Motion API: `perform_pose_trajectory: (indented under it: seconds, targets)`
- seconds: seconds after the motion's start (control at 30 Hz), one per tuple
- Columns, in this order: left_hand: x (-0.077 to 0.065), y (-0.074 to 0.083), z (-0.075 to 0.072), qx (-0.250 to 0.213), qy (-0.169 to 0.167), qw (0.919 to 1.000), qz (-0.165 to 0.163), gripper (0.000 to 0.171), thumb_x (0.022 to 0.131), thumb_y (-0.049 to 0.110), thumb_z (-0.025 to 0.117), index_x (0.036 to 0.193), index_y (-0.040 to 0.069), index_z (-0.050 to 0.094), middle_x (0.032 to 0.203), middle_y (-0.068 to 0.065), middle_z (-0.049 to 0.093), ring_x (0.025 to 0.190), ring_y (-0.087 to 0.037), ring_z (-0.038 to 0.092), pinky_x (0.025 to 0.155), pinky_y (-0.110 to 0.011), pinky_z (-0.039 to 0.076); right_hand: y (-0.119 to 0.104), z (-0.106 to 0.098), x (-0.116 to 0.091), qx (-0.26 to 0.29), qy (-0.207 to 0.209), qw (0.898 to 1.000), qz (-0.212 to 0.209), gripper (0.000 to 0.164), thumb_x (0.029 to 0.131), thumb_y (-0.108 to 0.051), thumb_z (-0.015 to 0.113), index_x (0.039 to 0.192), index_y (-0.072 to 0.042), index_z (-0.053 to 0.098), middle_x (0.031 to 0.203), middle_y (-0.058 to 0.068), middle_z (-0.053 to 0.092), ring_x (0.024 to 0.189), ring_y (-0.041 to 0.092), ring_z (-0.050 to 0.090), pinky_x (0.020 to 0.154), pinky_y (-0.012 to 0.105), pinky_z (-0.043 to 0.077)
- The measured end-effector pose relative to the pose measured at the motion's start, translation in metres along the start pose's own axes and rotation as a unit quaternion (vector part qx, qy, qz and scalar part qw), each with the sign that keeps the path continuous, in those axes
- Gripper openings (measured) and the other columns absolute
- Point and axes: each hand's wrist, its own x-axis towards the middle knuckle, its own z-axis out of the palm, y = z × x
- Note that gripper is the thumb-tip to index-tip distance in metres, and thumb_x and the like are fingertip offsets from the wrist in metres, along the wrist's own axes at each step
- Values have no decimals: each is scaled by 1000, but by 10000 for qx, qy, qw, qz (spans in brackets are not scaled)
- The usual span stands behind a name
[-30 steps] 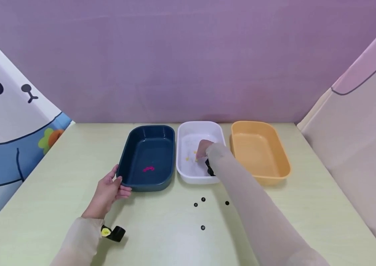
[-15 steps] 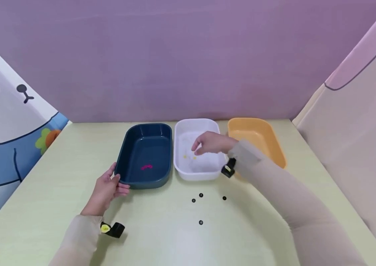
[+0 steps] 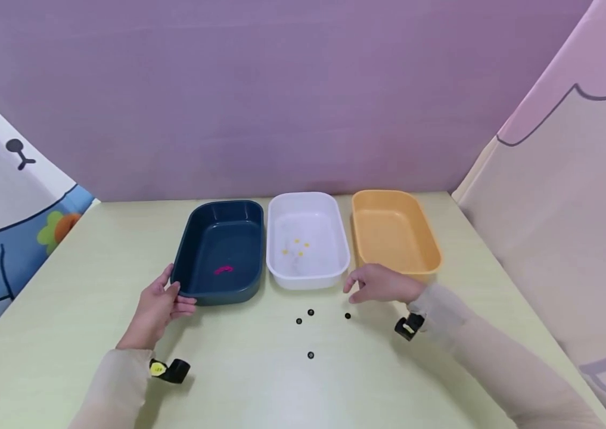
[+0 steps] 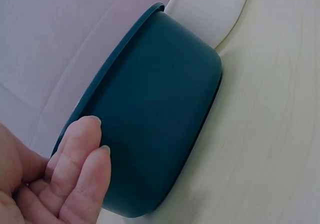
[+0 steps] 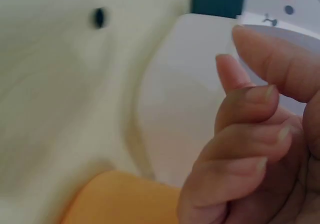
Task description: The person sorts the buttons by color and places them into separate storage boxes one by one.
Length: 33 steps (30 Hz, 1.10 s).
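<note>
My left hand (image 3: 149, 313) grips the near left corner of a dark blue plastic tray (image 3: 227, 297), thumb at the rim and fingers against the outer wall in the left wrist view. Small pink pieces (image 3: 223, 270) lie inside that tray. Beside it, a white tray (image 3: 310, 282) contains several tiny yellow pieces (image 3: 300, 254). My right hand (image 3: 380, 283), fingers loosely bent and nothing between them, hovers in front of the yellow-orange tray (image 3: 395, 238). Just below its fingertips is a small round black piece (image 3: 348, 316); more such black pieces (image 3: 310, 355) are scattered to its left.
The three trays stand side by side on a pale table (image 3: 249, 369), near a purple cloth backdrop (image 3: 292, 101). Printed cloth panels (image 3: 576, 238) flank the table on both sides. A black wrist device (image 3: 409, 326) is strapped to the right sleeve.
My right hand has lifted out of the white tray and moved right and toward me, above the table, uncovering the yellow pieces. My left hand has kept its grip on the blue tray.
</note>
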Motion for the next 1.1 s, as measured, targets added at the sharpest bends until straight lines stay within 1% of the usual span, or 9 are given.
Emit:
perform_pose_trajectory:
  seconds: [0.17,0.37,0.47,0.57,0.63,0.73,0.87,0.97,1.1]
  targets:
    - [0,0,-1,-17,-1,10000,-11,60,106,11,26,153,17,-10,68,1,66,56,-8,65,62,-22,56,11,11,-5,-99,26,9998,193,16,79,-7,72,94,-5,70,66,-3,51,61,10,45,59,25,39]
    - [-2,1,-4,-37,45,10000,-19,60,106,11,26,153,17,-10,68,2,66,57,-8,66,63,-22,56,24,26,1,-201,46,9989,418,15,74,-8,75,88,-11,69,74,-3,54,68,12,47,64,28,41]
    - [-2,0,-4,-8,30,10000,-33,60,106,12,26,153,18,-10,67,3,66,57,-8,65,63,-22,55,26,30,3,-223,17,9984,512,15,73,-8,76,86,-12,69,78,-3,57,71,13,50,67,29,43]
    - [0,0,-2,27,-35,10000,0,60,106,12,26,153,17,-10,67,3,66,57,-7,65,63,-22,55,25,33,4,-244,-36,9971,718,16,73,-9,77,86,-14,68,83,-3,60,76,14,52,72,32,45]
    - [1,1,-1,64,-56,10000,23,60,106,12,27,153,17,-11,68,3,66,57,-7,65,63,-21,55,25,34,5,-296,-59,9967,759,16,74,-10,77,86,-14,68,85,-3,61,78,15,53,74,34,46]
    - [2,2,0,60,-72,9999,63,60,106,12,26,153,16,-11,67,4,66,56,-7,65,63,-21,55,26,35,7,-370,-44,9972,641,14,74,-10,77,84,-14,68,86,-4,62,78,14,54,74,34,46]
    - [2,1,0,-6,-65,10000,19,60,106,11,26,153,16,-11,67,3,66,55,-7,65,62,-21,55,28,40,10,-392,-50,9984,408,14,74,-8,76,80,-16,66,83,-5,61,76,13,52,73,33,45]
    - [1,0,0,-11,-39,10000,-40,60,106,11,26,153,17,-11,67,2,66,56,-7,65,62,-22,55,29,43,11,-341,-81,9987,358,15,74,-4,74,78,-15,64,80,-5,59,75,14,50,71,32,44]
    - [1,0,-2,59,0,10000,-14,60,106,12,26,153,17,-10,68,3,66,57,-7,65,63,-22,56,28,45,11,-440,-47,9985,337,16,75,-4,74,77,-14,62,78,-5,57,75,14,49,72,32,43]
